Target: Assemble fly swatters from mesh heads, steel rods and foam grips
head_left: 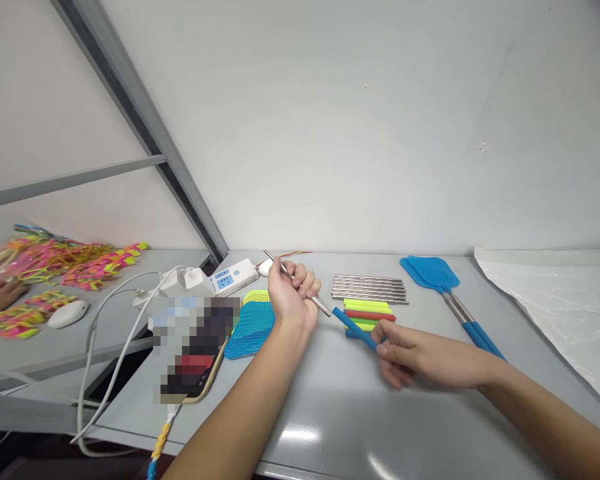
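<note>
My left hand (295, 293) is closed round a thin metal rod (321, 305), which slants down to the right. Pinched in the fingers of my right hand (400, 350) is a blue handle sleeve (353, 327); its tip is close to the rod's lower end, with a small gap between them. Behind the sleeve lie several coloured handle sleeves (370, 315) in yellow, red and green. A row of metal rods (369, 289) rests farther back. Left of my left wrist are blue and yellow mesh swatter heads (250, 327), partly hidden by my arm.
Two blue fly swatters (460, 303) lie at the right, near a white plastic sheet (555, 307). A phone (200, 360), a power strip (235, 279) and white cables (93, 353) occupy the left. Another person's hand (0, 297) rests by colourful strips (105, 267) on the neighbouring table.
</note>
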The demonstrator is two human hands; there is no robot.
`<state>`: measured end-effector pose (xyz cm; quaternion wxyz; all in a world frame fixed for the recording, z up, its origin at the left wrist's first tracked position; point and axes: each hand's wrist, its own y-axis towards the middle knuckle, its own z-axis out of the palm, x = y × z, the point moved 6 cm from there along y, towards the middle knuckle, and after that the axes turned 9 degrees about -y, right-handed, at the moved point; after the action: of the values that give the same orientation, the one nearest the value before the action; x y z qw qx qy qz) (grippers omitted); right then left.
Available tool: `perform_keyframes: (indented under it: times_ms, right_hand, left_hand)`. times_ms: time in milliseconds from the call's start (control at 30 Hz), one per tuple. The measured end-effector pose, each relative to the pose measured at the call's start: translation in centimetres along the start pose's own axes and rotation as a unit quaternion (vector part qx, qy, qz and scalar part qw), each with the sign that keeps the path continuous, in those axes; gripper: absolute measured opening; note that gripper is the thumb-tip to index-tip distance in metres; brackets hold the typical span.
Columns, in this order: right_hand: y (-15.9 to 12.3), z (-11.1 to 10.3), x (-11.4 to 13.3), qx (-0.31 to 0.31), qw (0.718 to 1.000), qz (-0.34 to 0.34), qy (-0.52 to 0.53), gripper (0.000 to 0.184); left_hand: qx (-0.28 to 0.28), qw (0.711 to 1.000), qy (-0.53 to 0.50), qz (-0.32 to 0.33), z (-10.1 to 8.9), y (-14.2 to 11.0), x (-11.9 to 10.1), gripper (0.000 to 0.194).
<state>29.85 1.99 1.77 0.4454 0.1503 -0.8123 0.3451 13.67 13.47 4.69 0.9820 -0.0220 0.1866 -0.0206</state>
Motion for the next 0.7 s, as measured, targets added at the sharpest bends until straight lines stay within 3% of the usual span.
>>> perform_keyframes:
  times_ms: [200,700]
  right_hand:
    - [0.4,0.8,-0.3,0.025,0.999,-0.008,0.023,0.022]
    - [0.8,1.2,-0.8,0.033,0.998,-0.028,0.043,0.027]
  left_hand:
    - [0.014,0.999,0.013,0.032,0.3,-0.2,-0.4,0.033]
    - [0.029,0.999,0.02,0.035,0.6,-0.5,-0.4,0.033]
